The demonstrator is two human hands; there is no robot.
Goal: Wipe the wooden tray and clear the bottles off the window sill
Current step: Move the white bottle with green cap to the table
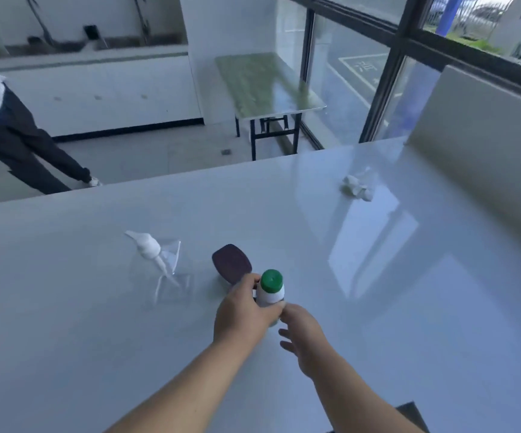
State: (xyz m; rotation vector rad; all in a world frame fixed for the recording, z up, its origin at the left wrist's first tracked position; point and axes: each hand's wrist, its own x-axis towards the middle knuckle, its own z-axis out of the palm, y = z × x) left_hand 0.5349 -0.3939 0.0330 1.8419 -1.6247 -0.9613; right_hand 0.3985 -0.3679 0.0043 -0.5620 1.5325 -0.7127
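A white bottle with a green cap stands upright on the glossy white table. My left hand is wrapped around its body from the left. My right hand is just behind and to the right of the bottle, fingers apart, touching or nearly touching its base. A bottle with a dark maroon oval top stands right behind my left hand. To the left a clear pump bottle with a white dispenser head stands on the table. No wooden tray is in view.
A crumpled white tissue lies at the far right of the table, near a white raised ledge under the window. Beyond the table are a green-topped folding table and a person's legs at the far left.
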